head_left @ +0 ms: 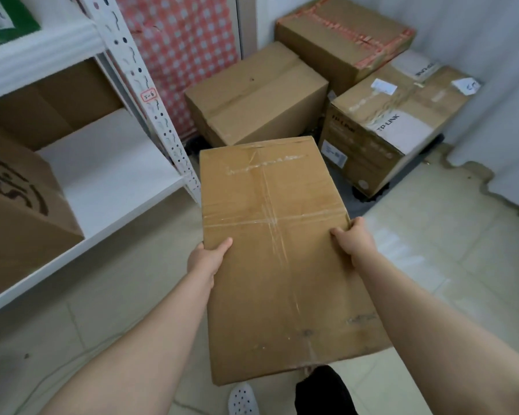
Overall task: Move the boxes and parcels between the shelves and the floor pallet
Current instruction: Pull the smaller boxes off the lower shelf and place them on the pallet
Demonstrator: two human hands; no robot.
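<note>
- Two hands grip one taped cardboard box (276, 250), held over the floor (117, 310) beside the shelf (111, 181): left hand (207, 259) and right hand (354, 244) clasp its side edges, fingers hidden underneath.
- Three cartons (258, 97) ahead cover a dark pallet (363, 191), barely visible.
- Two shelf boxes (18, 205) are cropped at left.

The taped box (276, 250) is plain brown cardboard, crossed by clear glossy tape. The shelf (111, 181) is white, and its upright post (162, 121) is white dotted with dark holes (with a small red-bordered white label). The sheet (186, 55) is red, patterned with white dots and checks. The far box (342, 34) is brown with pinkish-red tape. The TP-LINK box (402, 121) is brown with white labels and black lettering. The shelf box (18, 205) shows dark brown curved print. The floor (117, 310) is pale beige tile.
</note>
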